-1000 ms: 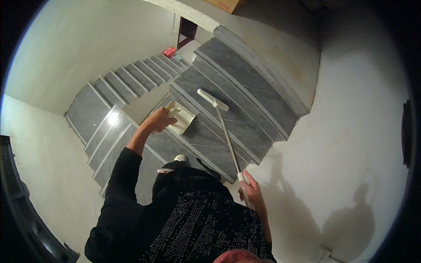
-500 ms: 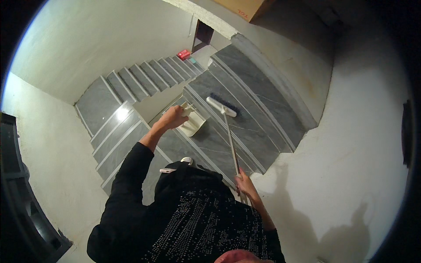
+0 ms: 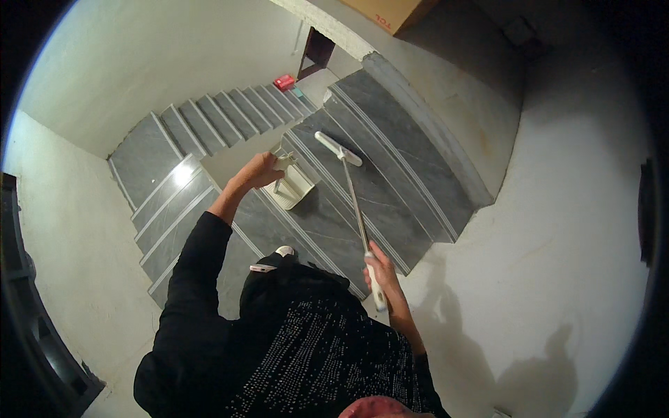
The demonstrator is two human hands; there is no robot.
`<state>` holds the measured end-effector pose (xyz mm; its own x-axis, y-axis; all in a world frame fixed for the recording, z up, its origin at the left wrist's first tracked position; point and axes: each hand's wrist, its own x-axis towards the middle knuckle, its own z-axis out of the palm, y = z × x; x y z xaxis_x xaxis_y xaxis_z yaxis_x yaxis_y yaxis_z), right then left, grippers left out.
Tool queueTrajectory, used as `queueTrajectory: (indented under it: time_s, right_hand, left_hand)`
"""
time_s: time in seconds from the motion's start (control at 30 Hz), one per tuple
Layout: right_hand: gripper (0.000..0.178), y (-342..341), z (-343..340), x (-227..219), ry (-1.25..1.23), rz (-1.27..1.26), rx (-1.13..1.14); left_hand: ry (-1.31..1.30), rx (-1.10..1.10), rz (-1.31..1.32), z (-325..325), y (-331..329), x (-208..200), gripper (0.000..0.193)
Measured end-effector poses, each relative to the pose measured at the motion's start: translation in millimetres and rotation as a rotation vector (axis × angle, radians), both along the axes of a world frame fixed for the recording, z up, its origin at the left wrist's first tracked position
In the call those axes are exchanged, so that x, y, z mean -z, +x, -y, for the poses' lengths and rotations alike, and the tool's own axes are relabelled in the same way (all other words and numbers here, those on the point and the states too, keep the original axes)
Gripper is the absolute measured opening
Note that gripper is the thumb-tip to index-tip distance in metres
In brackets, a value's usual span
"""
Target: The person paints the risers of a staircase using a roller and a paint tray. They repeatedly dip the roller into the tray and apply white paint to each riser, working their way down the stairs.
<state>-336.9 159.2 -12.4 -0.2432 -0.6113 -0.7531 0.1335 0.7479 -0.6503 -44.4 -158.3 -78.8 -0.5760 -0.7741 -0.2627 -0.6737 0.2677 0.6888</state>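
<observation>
My left hand is closed round the upright handle of a cream dustpan, whose ribbed tray is over a grey stair step. In my right hand is the white grip of a broom with a thin metal stick. Its white head lies over a higher step, up and right of the dustpan. Hardly any of the dark bristles show from here. Between the two arms, a pale shoe of mine stands on a lower step.
Grey marble stairs with pale edge strips wind round to another flight at the far left. A red box sits at the top of that flight. Above hangs a cardboard box; a white wall rises on the right.
The broom head has moved up and left, and its bristles have mostly gone from sight. My right hand has risen, showing the grip's end. The dustpan has shifted slightly left with my left hand.
</observation>
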Motion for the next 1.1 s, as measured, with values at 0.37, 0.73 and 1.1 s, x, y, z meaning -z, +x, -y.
queueTrajectory:
  time_s: [0.37,0.73,1.1]
  right_hand:
    - [0.07,-17,-8,-19,0.047,0.106,-0.138]
    - [0.07,-5,79,2,-0.054,0.03,-0.119]
    - [0.07,-13,56,-16,0.066,0.106,-0.241]
  left_hand:
    - [-0.12,-0.033,-0.119,9,11,36,0.04]
    - [-0.007,-0.118,-0.039,18,23,-9,0.033]
    - [0.148,-0.146,0.031,35,25,-38,0.041]
